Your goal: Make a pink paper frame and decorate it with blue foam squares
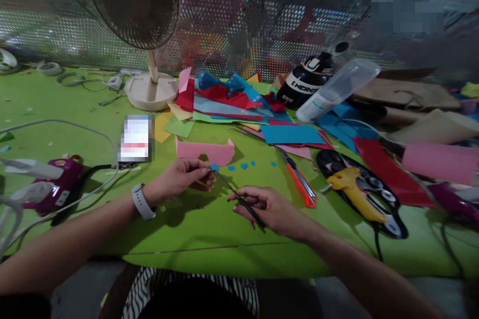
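My left hand (190,173) pinches a small blue paper piece (214,167) between thumb and fingers. My right hand (267,209) grips a slim tool with a black handle (250,211) and a thin metal front end. Its tip meets the blue piece at my left fingertips; from this angle I cannot tell its exact kind. Several tiny blue paper bits (244,165) lie in a row just beyond my hands. Behind my left hand stands a folded pink paper strip (205,151) with a notch in its lower edge. An orange utility knife (300,182) lies right of the bits.
A yellow glue gun (352,192) rests on a black holder at the right. Coloured paper sheets (294,134), a black bottle (305,82) and a clear bottle (337,89) lie behind. A fan (151,90), a phone (135,137) and a purple power strip (56,184) with cables are left.
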Demonstrator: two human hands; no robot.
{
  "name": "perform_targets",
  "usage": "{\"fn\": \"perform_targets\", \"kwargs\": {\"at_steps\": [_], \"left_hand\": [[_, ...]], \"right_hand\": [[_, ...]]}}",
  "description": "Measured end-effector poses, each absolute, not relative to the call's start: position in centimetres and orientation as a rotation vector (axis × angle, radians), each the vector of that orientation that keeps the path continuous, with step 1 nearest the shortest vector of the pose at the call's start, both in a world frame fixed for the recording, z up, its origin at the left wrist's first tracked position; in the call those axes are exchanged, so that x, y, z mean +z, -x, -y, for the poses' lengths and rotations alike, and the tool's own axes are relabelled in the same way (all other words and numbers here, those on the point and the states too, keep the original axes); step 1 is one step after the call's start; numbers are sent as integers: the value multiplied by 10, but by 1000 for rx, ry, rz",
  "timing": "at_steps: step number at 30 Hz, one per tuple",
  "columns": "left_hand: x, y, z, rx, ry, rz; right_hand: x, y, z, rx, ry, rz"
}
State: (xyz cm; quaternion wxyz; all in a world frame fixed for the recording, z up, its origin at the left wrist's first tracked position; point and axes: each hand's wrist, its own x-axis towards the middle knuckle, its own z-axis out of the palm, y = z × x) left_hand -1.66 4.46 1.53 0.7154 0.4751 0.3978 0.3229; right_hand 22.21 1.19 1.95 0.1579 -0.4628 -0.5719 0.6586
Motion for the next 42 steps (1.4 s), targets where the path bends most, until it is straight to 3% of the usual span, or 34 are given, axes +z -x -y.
{"fn": "perform_targets", "kwargs": {"at_steps": [10, 22, 42], "left_hand": [[5, 17, -47, 561, -1039, -1030], [1, 19, -46, 779, -1947, -1232], [8, 17, -46, 684, -1572, -1302]], "right_hand": [[11, -220, -13, 1875, 1358, 1726], [6, -233, -21, 790, 1433, 2288], [7, -234, -24, 260, 1387, 2477]]}}
